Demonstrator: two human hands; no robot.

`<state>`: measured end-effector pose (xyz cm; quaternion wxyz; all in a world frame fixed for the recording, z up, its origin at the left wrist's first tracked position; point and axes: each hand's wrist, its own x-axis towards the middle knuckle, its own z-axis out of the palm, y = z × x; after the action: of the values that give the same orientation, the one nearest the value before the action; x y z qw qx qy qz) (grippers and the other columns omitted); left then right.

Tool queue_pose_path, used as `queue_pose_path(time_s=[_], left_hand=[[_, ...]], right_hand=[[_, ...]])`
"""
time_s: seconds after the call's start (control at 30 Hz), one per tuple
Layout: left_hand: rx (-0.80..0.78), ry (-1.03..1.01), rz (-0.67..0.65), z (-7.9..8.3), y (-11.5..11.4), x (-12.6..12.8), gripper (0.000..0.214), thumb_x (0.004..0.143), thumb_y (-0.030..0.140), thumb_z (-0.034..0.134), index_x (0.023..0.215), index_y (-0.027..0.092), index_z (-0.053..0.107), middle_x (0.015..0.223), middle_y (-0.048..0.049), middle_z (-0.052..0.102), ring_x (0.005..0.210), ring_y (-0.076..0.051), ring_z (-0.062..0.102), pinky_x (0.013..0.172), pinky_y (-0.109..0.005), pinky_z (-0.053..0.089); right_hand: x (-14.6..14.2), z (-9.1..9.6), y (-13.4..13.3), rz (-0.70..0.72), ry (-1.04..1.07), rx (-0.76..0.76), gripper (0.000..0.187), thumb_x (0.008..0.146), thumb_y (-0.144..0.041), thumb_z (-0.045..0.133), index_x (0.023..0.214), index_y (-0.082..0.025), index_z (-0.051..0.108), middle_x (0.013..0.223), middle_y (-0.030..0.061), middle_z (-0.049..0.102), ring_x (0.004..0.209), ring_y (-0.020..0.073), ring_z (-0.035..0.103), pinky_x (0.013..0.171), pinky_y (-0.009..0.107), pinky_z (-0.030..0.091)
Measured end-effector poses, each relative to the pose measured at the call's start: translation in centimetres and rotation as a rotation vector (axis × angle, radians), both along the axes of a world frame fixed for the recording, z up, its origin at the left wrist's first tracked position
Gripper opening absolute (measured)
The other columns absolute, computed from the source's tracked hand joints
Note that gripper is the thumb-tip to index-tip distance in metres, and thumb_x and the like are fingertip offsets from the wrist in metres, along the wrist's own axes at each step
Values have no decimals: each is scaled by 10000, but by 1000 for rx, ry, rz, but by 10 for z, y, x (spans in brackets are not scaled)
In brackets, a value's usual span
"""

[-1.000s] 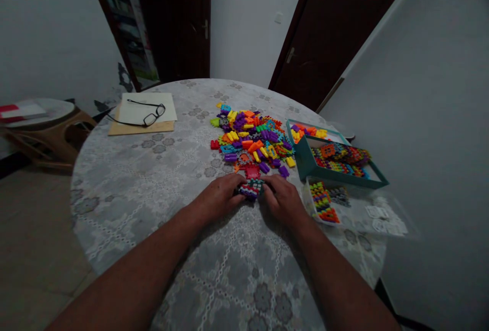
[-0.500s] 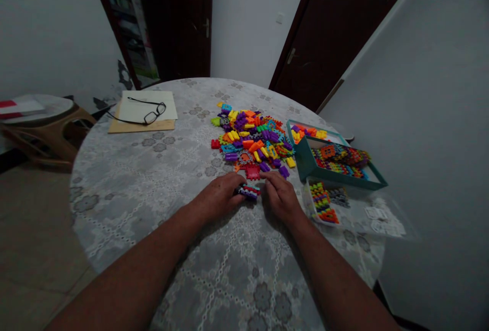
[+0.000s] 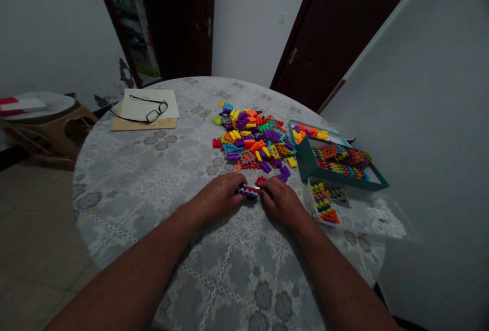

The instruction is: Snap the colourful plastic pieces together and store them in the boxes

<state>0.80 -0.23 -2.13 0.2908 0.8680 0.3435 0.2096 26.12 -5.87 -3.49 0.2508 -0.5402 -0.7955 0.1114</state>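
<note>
My left hand (image 3: 220, 192) is closed on a small stack of building-block pieces (image 3: 249, 193), with purple, red and pale layers showing at its right side. Opposite it, my right hand (image 3: 282, 199) has its fingers pinched around a red building-block piece (image 3: 261, 180), partly hidden by the fingertips. The red piece is close to the stack; whether the two touch I cannot tell. Just beyond both hands lies a heap of colourful plastic building blocks (image 3: 250, 143), with loose purple blocks (image 3: 283, 172) near its right front.
Right of the heap stand a teal box (image 3: 305, 164) of pieces and a clear plastic tub (image 3: 310, 203) with sorted pieces. A transparent bag (image 3: 382, 219) lies beside them. Glasses (image 3: 153, 115) rest on papers (image 3: 168, 98) at the table's far left.
My right hand has taken the red piece from the heap's front edge and drawn it nearer to the stack. The left hand keeps its hold.
</note>
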Motion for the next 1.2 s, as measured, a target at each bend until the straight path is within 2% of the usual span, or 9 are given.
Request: queue_pose_path(time_s=[0.13,0.27,0.4,0.5,0.67,0.9,1.07,1.2], left_hand=[[12,-8,-8,-3,0,0,135,970,243,726,1102,246,700,1049,-53,754,940,-231,690,867,-352,503],[4,-6,-11,-4,1,0,152,972,228,708,1123,247,708,1084,-61,762,978,-238,703,890,-358,512],[7,-14,-18,-5,2,0,200,972,211,702,1168,244,713,1151,-70,767,1061,-251,709,952,-372,521],[29,-14,-21,-7,3,0,192,991,236,697,1181,228,714,1137,-74,762,1047,-250,710,951,-372,521],[5,0,-23,-7,3,0,159,1000,263,701,1153,229,722,1111,-64,754,1032,-242,707,930,-356,518],[11,1,-23,-8,4,0,178,982,247,702,1160,242,711,1109,-55,748,1023,-248,701,929,-367,516],[21,-2,-28,-10,5,0,161,983,229,695,1143,237,710,1095,-56,744,1018,-241,695,933,-366,511],[18,13,-23,-9,5,0,159,990,236,698,1149,227,708,1110,-61,744,1030,-243,697,935,-364,516]], right_hand=[[1,6,-1,-17,270,-20,242,1085,-250,568,1206,-229,776,1137,88,772,1058,233,730,967,381,567],[-2,4,1,0,361,-80,243,1086,-275,571,1180,-240,793,1132,74,787,1062,227,742,974,384,569],[-6,0,1,1,348,-34,240,1082,-265,573,1179,-236,790,1090,73,779,1027,223,734,958,381,565],[-6,4,-1,78,326,-43,264,1043,-195,576,1210,-231,776,1109,75,765,1057,226,722,976,384,561],[1,8,-3,209,320,-143,482,907,-86,648,1350,-258,728,1198,60,731,1099,233,698,974,380,556],[-2,-1,2,167,224,35,382,950,-26,576,1216,-239,748,1079,70,728,1040,242,668,943,390,517],[-3,-1,2,209,125,33,334,938,-54,658,1199,-250,728,1104,69,725,1077,268,634,972,411,490],[-3,-5,3,176,52,69,235,975,-97,636,1153,-224,723,1045,85,707,1027,280,617,934,421,488]])
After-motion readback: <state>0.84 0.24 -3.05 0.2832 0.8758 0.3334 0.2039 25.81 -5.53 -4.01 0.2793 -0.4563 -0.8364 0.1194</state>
